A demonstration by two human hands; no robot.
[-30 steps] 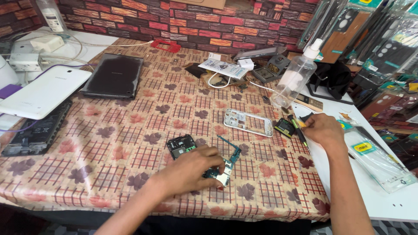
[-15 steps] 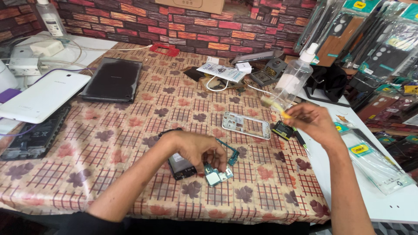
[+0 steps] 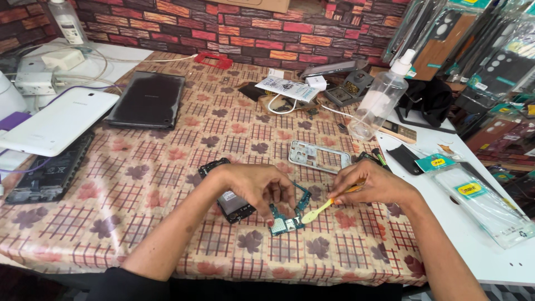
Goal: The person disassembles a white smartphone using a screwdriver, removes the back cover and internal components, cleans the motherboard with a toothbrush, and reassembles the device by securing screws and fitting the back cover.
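While the phone lies stripped into parts on the checked, leaf-printed plastic tablecloth [image 3: 139,184], the work appears mid-way: the board is out and a brush is being applied to it; reassembly looks not yet started. At far left, a white glossy tablet [image 3: 56,120] is stacked over a dark cracked-looking phone panel [image 3: 47,173], and a black matte tablet [image 3: 147,100] is seen behind. The left hand [image 3: 259,187] is curled down, fingertips pinning the small teal-green irregular circuit board [image 3: 285,220], which is located at table centre, just beside a dark rectangular phone module [image 3: 235,205]. The right hand [image 3: 372,184] is closed around a yellow plastic brush [image 3: 323,207], tip touching the board. Behind, a silver metal phone mid-frame [image 3: 319,157] and a clear plastic spray bottle [image 3: 384,100] are noted.
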